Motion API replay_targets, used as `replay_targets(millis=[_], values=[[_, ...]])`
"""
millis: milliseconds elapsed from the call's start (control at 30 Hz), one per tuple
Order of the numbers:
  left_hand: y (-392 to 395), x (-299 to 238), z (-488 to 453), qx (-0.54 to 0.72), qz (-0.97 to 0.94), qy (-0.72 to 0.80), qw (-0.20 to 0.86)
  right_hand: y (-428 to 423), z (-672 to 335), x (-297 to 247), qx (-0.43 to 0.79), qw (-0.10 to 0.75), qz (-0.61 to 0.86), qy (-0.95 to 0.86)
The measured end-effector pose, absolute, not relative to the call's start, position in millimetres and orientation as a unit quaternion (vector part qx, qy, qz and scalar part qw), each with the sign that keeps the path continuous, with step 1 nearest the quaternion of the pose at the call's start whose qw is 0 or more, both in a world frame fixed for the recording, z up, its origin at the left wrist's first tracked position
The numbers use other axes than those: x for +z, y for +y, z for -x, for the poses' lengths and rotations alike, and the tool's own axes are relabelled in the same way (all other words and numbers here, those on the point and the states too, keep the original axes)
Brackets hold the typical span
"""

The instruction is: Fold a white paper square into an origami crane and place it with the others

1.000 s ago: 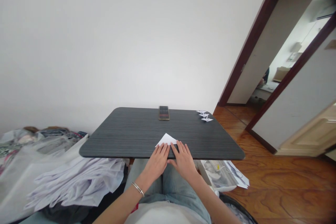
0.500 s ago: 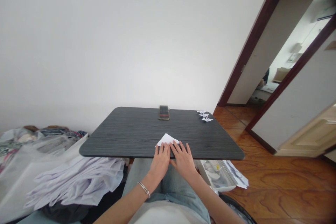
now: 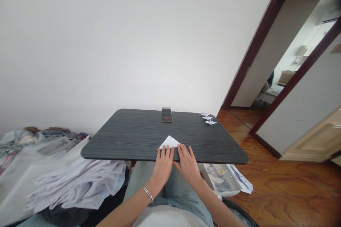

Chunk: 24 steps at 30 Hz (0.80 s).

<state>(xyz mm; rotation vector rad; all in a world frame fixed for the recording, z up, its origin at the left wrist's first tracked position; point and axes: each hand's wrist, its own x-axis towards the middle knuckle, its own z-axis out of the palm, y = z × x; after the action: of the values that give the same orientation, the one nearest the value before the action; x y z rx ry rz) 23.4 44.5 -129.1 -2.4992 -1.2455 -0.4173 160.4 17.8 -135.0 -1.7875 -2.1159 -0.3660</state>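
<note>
A white sheet of paper folded into a triangle point(image 3: 169, 141) lies near the front edge of a dark grey table point(image 3: 128, 138). My left hand point(image 3: 163, 164) lies flat with its fingers stretched out over the paper's near left part. My right hand point(image 3: 188, 163) lies beside it, fingers spread flat on the paper's near right part. The two hands touch at the thumbs. A thin bracelet circles my left wrist.
A phone point(image 3: 166, 115) stands at the table's far edge. Three small folded paper figures point(image 3: 208, 118) sit at the far right corner. Piled white paper and clothes point(image 3: 77, 184) lie left of me, a white tray point(image 3: 225, 181) on the wooden floor to the right. An open doorway point(image 3: 287, 74) is beyond.
Both hands have slid slightly toward me along the paper's near edge and stay flat on it. The paper has not visibly moved.
</note>
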Motion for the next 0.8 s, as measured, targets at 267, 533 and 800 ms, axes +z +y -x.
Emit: replay_targets(millis=[267, 533, 800], values=[[48.4, -127.8, -22.0, -0.132, 0.902, -0.379, 0.159, 17.8, -162.6, -134.2, -0.117, 0.167, 0.631, -0.749], [49.9, -130.8, -24.8, -0.128, 0.898, -0.395, 0.148, 15.9, -162.0, -132.8, -0.109, 0.170, 0.635, -0.746], [49.8, -133.5, -27.6, -0.128, 0.892, -0.407, 0.152, 14.8, -159.5, -126.8, -0.102, 0.168, 0.643, -0.740]])
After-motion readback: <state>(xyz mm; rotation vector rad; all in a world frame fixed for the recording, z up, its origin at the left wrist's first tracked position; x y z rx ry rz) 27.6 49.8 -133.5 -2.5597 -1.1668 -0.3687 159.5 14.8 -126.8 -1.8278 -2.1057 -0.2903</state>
